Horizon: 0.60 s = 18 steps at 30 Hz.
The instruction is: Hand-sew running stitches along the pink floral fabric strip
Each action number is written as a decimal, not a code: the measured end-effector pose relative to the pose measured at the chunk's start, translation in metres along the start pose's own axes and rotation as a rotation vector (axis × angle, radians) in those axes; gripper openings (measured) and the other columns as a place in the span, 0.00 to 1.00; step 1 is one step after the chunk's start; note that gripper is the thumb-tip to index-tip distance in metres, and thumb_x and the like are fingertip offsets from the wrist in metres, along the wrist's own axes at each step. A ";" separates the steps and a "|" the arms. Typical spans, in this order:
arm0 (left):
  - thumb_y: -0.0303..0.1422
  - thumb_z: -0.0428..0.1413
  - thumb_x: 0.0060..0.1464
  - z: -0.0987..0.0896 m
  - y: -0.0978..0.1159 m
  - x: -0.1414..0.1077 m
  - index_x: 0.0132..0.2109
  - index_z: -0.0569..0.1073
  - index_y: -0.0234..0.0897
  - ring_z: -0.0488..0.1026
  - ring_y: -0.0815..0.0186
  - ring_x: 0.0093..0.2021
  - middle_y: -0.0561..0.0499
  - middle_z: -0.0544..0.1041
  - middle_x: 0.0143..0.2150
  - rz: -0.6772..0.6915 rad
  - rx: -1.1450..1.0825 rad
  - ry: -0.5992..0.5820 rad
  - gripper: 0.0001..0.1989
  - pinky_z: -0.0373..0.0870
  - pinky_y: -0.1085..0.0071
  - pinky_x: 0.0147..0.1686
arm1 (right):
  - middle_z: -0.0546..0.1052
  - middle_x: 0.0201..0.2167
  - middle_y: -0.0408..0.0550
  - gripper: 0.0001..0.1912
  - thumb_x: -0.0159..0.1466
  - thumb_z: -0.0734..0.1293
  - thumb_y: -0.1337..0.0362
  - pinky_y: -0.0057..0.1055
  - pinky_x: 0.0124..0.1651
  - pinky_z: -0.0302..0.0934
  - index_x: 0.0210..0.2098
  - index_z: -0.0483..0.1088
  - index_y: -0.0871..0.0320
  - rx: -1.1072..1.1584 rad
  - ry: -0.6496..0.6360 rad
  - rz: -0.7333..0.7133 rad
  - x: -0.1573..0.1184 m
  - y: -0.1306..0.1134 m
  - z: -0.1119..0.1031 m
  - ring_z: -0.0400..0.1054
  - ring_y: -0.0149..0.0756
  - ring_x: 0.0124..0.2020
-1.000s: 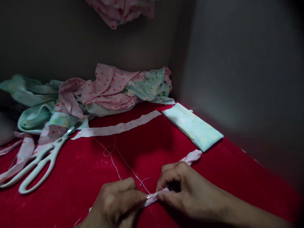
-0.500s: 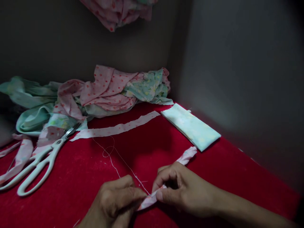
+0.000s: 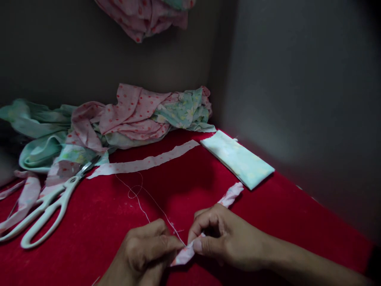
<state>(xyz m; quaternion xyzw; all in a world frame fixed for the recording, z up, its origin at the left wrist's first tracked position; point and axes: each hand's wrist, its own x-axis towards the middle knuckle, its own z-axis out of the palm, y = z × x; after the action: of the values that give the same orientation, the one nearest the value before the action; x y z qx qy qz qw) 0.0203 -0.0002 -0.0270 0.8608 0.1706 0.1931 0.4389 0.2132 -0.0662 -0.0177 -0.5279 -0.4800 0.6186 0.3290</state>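
Observation:
A narrow folded pink strip (image 3: 185, 254) is pinched between both hands near the bottom centre. My left hand (image 3: 145, 250) closes on its left part, fingertips close to a white thread (image 3: 160, 207) that runs up from the strip. Thumb and fingers of my right hand (image 3: 223, 236) grip the strip just to the right. Its twisted far end (image 3: 231, 194) sticks out beyond my right hand. Whether a needle is between the fingertips is too small to tell.
White-handled scissors (image 3: 58, 204) lie on the red surface (image 3: 98, 222) at left. A flat spotted strip (image 3: 149, 162) and a folded pale green cloth (image 3: 238, 159) lie farther back. Crumpled pink and green fabric (image 3: 133, 113) is heaped by the wall; more pink fabric (image 3: 145, 18) is above.
The view has shifted slightly. The hands remain on the pink strip, its lower end now a little more exposed beneath the fingers.

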 end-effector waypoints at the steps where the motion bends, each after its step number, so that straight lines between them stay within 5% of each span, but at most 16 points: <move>1: 0.25 0.47 0.57 0.000 0.000 0.000 0.33 0.78 0.36 0.66 0.70 0.22 0.50 0.69 0.24 -0.006 -0.008 -0.002 0.15 0.60 0.78 0.20 | 0.66 0.21 0.40 0.06 0.54 0.66 0.73 0.18 0.17 0.48 0.29 0.76 0.66 0.009 0.000 0.005 0.000 0.000 0.000 0.54 0.20 0.17; 18: 0.25 0.50 0.56 0.003 -0.004 0.002 0.37 0.74 0.36 0.70 0.68 0.29 0.50 0.72 0.30 -0.038 -0.111 0.128 0.08 0.66 0.76 0.28 | 0.65 0.18 0.39 0.05 0.54 0.67 0.68 0.20 0.18 0.47 0.27 0.73 0.64 0.026 0.082 0.011 0.005 0.002 0.010 0.53 0.22 0.17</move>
<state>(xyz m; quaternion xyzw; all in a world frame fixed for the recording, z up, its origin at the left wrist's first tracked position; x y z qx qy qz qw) 0.0230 0.0007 -0.0316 0.8176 0.2037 0.2487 0.4777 0.2020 -0.0645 -0.0215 -0.5513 -0.4552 0.6043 0.3517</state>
